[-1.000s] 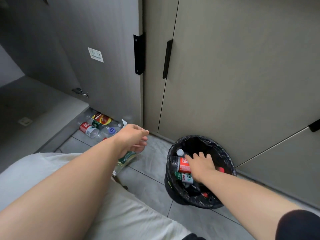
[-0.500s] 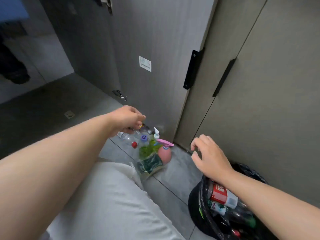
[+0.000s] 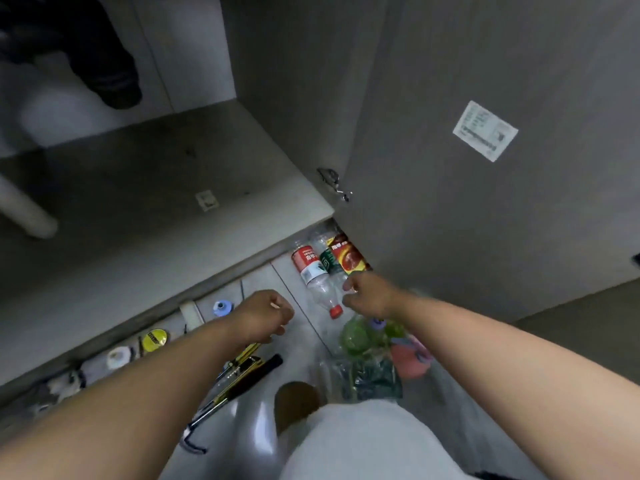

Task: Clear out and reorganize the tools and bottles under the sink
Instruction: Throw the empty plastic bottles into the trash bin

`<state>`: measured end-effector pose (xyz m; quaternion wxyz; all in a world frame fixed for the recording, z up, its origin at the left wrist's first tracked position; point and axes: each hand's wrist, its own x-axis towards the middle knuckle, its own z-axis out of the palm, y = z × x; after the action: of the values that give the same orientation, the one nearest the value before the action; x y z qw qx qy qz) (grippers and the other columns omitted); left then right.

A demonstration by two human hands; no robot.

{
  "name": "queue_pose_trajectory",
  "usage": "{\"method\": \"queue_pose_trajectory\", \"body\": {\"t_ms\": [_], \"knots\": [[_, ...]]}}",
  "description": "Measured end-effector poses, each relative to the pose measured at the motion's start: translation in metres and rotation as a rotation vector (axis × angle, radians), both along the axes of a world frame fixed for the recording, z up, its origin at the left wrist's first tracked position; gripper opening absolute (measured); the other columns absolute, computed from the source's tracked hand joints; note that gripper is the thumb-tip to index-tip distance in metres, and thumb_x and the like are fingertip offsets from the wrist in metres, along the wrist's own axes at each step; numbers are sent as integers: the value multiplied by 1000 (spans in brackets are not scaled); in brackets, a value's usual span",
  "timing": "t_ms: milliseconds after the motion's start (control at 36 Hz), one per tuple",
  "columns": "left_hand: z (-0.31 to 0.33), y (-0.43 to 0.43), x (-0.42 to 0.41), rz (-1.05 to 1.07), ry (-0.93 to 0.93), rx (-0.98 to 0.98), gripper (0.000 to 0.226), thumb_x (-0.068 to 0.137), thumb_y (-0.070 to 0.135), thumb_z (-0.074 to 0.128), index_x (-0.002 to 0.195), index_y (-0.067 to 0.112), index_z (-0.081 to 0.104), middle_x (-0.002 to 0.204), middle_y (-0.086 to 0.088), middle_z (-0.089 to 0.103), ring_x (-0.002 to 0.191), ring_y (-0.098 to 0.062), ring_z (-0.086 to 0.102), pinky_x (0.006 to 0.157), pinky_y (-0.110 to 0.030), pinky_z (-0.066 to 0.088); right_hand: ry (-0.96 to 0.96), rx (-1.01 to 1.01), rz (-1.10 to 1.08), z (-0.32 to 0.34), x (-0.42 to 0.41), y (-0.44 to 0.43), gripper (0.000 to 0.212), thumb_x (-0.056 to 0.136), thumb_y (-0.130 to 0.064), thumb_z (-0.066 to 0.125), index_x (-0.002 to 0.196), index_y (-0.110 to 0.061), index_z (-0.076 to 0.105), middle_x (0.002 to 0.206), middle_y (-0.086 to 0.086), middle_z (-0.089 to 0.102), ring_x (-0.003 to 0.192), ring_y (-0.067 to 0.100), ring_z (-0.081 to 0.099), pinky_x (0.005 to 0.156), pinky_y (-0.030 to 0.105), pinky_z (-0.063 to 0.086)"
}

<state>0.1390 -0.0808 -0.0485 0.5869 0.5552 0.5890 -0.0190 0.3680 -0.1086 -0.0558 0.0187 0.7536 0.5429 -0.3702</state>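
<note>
Several plastic bottles lie on the tiled floor under the open cabinet door. My right hand reaches over them, and its fingers curl round the clear end of a green-label bottle. Beside it lies a red-label bottle with a red cap, and behind it sits an orange-red labelled bottle. My left hand hovers over the floor with fingers curled and nothing in it. Below it lie yellow-and-black tools.
A clear bag with a green bottle and a pink item lies by my knee. Along the cabinet's base sit a blue cap, a yellow tape measure and a white roll. The cabinet floor holds a white pipe.
My right hand left the black bin and swung left to the bottles on the floor. The view turned left, so the bin is out of sight. My left hand dropped lower.
</note>
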Motion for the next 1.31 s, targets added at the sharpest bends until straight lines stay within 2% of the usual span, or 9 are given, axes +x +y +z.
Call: {"method": "queue_pose_trajectory", "body": {"t_ms": [194, 306, 444, 556, 639, 750, 1000, 1167, 1306], "knots": [[-77, 18, 21, 257, -90, -169, 32, 94, 19, 68, 124, 15, 58, 114, -15, 68, 79, -21, 66, 61, -25, 50, -130, -247, -107, -73, -2, 57, 43, 90, -37, 57, 122, -8, 59, 124, 13, 62, 111, 28, 59, 94, 32, 50], [-112, 31, 35, 334, -156, -240, 58, 93, 20, 70, 145, 25, 43, 119, -18, 65, 100, -28, 67, 70, -32, 53, -62, -296, -252, -101, -14, 79, 44, 98, -33, 52, 133, -5, 53, 131, 14, 60, 117, 28, 58, 102, 37, 47], [-136, 47, 53, 396, -234, -247, 82, 94, 27, 70, 159, 34, 20, 152, -8, 43, 122, -28, 57, 92, -39, 55, 57, -204, -682, -126, -23, 88, 56, 88, -40, 65, 132, -8, 50, 119, 15, 58, 102, 30, 60, 78, 39, 56], [-144, 58, 68, 481, -356, -220, 55, 95, 27, 68, 142, 38, 42, 135, 2, 60, 98, -10, 62, 65, -27, 48, 170, -172, -813, -140, -27, 90, 78, 85, -49, 68, 145, -11, 37, 127, 15, 57, 115, 32, 57, 99, 47, 49], [-148, 63, 72, 570, -355, -237, 42, 96, 29, 64, 134, 37, 46, 121, 2, 64, 93, -13, 62, 66, -29, 48, 223, -183, -832, -146, -33, 92, 102, 83, -56, 68, 156, -13, 11, 151, 20, 37, 137, 39, 39, 113, 53, 35], [-153, 64, 68, 627, -298, -235, 50, 92, 31, 69, 138, 27, 49, 119, -6, 66, 104, -29, 65, 93, -53, 54, 223, -166, -782, -144, -36, 93, 99, 80, -63, 68, 150, -5, 26, 143, 18, 46, 130, 36, 47, 108, 49, 42], [-135, 50, 45, 750, -386, -405, 50, 89, 24, 74, 133, 16, 51, 115, -17, 71, 85, -31, 73, 61, -40, 62, 466, -156, -817, -133, -60, 88, 86, 86, -46, 69, 149, -11, 22, 133, 18, 55, 116, 37, 60, 98, 53, 51], [-101, 37, 21, 632, -346, -371, 58, 85, 21, 77, 136, 15, 50, 121, -20, 69, 106, -38, 70, 84, -51, 59, 532, -241, -738, -97, -57, 73, 58, 81, -27, 72, 130, -4, 53, 115, 16, 63, 102, 30, 63, 76, 33, 50], [-45, 31, 8, 390, -332, -231, 46, 80, 20, 80, 123, 25, 63, 109, -8, 76, 103, -29, 72, 85, -41, 58, 630, -190, -651, -49, -55, 44, 66, 75, -19, 72, 132, -18, 39, 116, 13, 61, 105, 28, 61, 81, 38, 52]]}}
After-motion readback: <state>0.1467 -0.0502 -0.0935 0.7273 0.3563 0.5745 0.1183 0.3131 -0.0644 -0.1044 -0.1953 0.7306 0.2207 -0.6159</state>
